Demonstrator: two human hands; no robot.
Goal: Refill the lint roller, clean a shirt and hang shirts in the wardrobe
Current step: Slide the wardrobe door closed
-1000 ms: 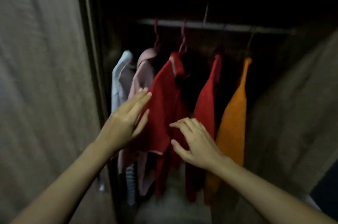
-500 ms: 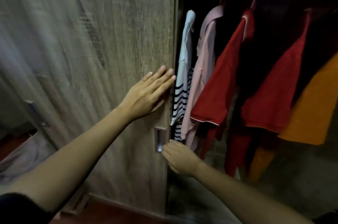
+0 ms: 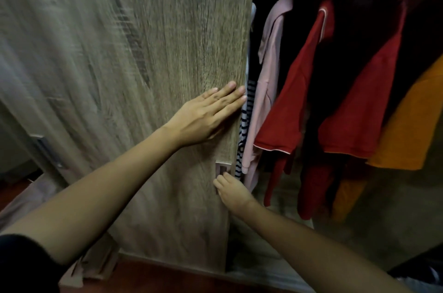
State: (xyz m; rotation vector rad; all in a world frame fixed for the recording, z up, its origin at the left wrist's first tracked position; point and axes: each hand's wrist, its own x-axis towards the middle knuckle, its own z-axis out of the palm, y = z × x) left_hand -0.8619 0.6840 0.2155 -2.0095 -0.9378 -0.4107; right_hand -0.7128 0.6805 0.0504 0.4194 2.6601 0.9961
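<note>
a dim bedroom corner, with a reddish floor (image 3: 148,278) below and a wood-grain sliding door (image 3: 167,41) filling the left half of what i see. to its right the wardrobe (image 3: 304,17) stands open and dark inside.

my left hand (image 3: 206,115) lies flat on the door near its right edge, fingers straight and together, the tips reaching that edge. it grips nothing, only presses the panel. my black sleeve (image 3: 24,264) shows at the bottom left corner.

my right hand (image 3: 233,191) is lower down, at the small recessed metal handle (image 3: 221,169) set into the door's edge. its fingers are curled with the tips hooked at the recess, and the thumb is hidden from me.

the shirts hang inside the wardrobe in a row, just beside the door edge. nearest the edge is a striped shirt (image 3: 244,125), half hidden behind the door. next comes a pink shirt (image 3: 268,91), then a red shirt (image 3: 294,106) with pale piping on its sleeve hem, a second red shirt (image 3: 359,120), and an orange shirt (image 3: 412,125) at the far right. the rail is out of view, and the hangers are too blurred to make out.
</note>
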